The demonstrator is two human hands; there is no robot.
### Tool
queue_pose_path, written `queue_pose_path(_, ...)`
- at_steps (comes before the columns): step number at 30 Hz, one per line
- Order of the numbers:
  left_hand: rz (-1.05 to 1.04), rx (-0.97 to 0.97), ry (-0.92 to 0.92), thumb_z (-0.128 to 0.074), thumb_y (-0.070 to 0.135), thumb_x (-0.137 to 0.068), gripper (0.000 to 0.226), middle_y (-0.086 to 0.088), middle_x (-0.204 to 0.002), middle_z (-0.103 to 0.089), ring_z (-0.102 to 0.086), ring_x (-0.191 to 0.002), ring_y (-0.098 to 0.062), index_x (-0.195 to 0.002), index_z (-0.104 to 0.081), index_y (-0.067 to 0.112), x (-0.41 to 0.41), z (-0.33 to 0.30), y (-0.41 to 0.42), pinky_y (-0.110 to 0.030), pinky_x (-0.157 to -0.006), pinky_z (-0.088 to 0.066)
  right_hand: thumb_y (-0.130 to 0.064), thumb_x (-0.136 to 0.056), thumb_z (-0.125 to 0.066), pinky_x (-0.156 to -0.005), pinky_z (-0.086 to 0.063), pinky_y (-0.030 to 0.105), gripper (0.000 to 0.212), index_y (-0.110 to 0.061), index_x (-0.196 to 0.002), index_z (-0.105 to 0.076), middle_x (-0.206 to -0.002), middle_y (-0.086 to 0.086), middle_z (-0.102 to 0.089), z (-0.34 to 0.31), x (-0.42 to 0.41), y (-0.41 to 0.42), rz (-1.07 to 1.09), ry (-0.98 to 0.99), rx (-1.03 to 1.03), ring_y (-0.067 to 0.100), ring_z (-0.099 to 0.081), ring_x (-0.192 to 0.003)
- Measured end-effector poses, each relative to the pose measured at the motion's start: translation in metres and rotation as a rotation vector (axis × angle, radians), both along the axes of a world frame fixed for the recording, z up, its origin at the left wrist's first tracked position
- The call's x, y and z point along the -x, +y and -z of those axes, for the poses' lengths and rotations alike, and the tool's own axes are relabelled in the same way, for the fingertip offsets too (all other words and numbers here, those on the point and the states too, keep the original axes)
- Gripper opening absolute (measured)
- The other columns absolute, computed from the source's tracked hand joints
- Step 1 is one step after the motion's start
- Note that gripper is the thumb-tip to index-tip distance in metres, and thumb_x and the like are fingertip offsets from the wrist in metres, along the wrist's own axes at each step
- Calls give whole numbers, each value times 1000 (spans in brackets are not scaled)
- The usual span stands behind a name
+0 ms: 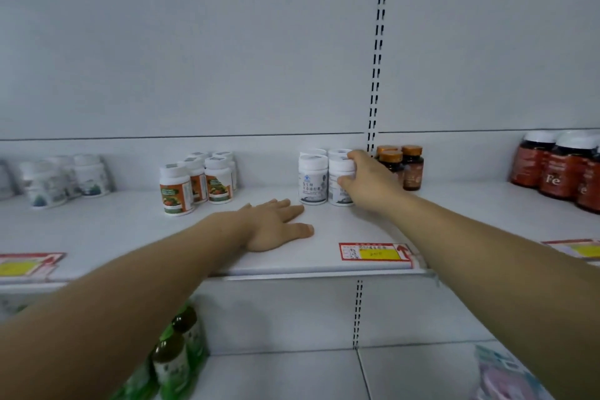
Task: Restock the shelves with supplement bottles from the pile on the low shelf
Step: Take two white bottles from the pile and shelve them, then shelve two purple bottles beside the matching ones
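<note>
White metal shelf runs across the view at chest height, backed by pale grey panels and a slotted upright; on it, the right hand curls round a white supplement bottle, fingers over its cap and thumb against its side, the bottle standing upright at the front right of a small cluster of like bottles; just beside it on the left stands a second white bottle with a blue-grey label, and two more caps show behind them; the left hand lies flat on the shelf, palm down, fingers straight and spread a little, its fingertips near the base of the labelled bottle but holding nothing; to the left stands a group of white bottles with orange and green labels, and further left, blurred, another group of white bottles; right of the held bottle, close behind the hand, are amber bottles with gold caps; well apart at the far right stand dark red bottles with white caps; a red and yellow price tag sits on the shelf's front edge; below, on a lower shelf, dark bottles in green packaging show past the left forearm.
</note>
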State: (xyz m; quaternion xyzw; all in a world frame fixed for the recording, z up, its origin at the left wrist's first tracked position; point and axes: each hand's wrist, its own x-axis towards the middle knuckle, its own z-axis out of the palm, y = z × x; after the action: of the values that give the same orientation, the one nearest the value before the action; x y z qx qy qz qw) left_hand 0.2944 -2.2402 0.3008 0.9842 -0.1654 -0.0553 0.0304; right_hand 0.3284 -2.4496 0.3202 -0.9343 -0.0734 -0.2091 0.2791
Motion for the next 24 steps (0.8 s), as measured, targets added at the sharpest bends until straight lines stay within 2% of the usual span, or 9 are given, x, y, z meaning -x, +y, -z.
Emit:
queue_pose_path(4,-11,53,-30,-35,75,-82,80,5,-157,-16,-16,-143,-17,-148,-20,33,9,-8,-2,-36,-114,-12,-35,-91,-56,-89,-42,36,59,-20,-142,-31,-138,9,-45,-6,3,1,5,54,42,27,-50,-117)
queue_pose_path(7,-54,161,-43,-45,71,-80,78,7,-154,-24,-26,-140,-18,-146,-25,34,21,-22,6,-35,-111,-20,-41,-90,-56,-99,-37,37,66,-21,-146,-28,-146,8,-35,-24,15,7,11,-3,129,28,-40,-129)
queue_pose_path(11,-45,290,-128,-54,62,-81,68,8,-149,-34,-35,-134,-16,-141,-35,34,57,-41,43,-30,-103,-28,-51,-87,-54,-96,-35,35,64,-25,-142,-34,-146,4,-36,-56,40,47,-64,-11,189,25,-38,-130)
queue_pose_path(14,-81,364,-229,-58,56,-81,63,8,-145,-40,-40,-129,-12,-137,-42,33,99,-48,93,-23,-98,-29,-57,-84,-54,-92,-36,33,62,-27,-137,-41,-143,2,-40,-70,61,112,-162,-7,249,23,-42,-126)
queue_pose_path(17,-156,359,-317,-57,53,-83,58,9,-144,-41,-40,-128,-11,-136,-42,33,146,-49,158,-20,-92,-27,-59,-82,-55,-85,-36,32,64,-28,-136,-43,-142,1,-43,-73,84,198,-297,-17,261,23,-45,-123)
queue_pose_path(24,-504,332,-298,-57,55,-83,57,7,-145,-39,-40,-127,-13,-134,-42,35,270,-33,352,-30,-101,-32,-63,-80,-54,-85,-37,32,70,-28,-139,-41,-142,1,-46,-61,158,441,-625,-23,326,23,-48,-122)
